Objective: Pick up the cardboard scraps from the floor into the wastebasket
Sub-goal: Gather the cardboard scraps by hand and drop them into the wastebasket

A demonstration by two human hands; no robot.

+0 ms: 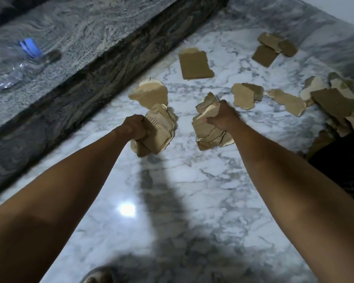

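My left hand grips a bundle of torn cardboard scraps above the marble floor. My right hand grips a second bundle of scraps. Several more brown scraps lie on the floor beyond: one just past my left hand, a rectangular piece, a pair at the far right, a small one and a heap at the right edge. A dark wastebasket shows only partly at the right edge.
A raised dark grey stone ledge runs diagonally along the left. On it lies a clear plastic bottle with a blue cap. The white marble floor stretches toward me, and a foot shows at the bottom.
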